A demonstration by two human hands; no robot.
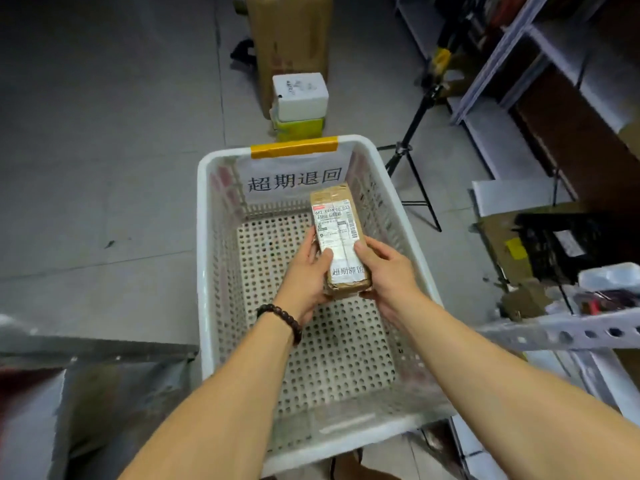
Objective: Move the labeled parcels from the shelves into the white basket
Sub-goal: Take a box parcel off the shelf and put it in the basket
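Brown cardboard, taped and slightly crumpled at its near end, made up the long rectangular parcel (337, 233), which was held at that end between both hands. It was clasped from the left by the left hand (306, 275), thumb laid on top and fingers curled beneath, and from the right by the right hand (388, 271) in the same way. A white shipping label with barcodes was stuck along its top, and nearest the thumbs a strip reading 超期滞留. Directly beneath the grip was seen the perforated plastic floor of the white basket (203, 237). Beyond the grip, on the far wall, a paper sign (294, 178) reading 超期退回 was fixed under yellow tape (294, 147).
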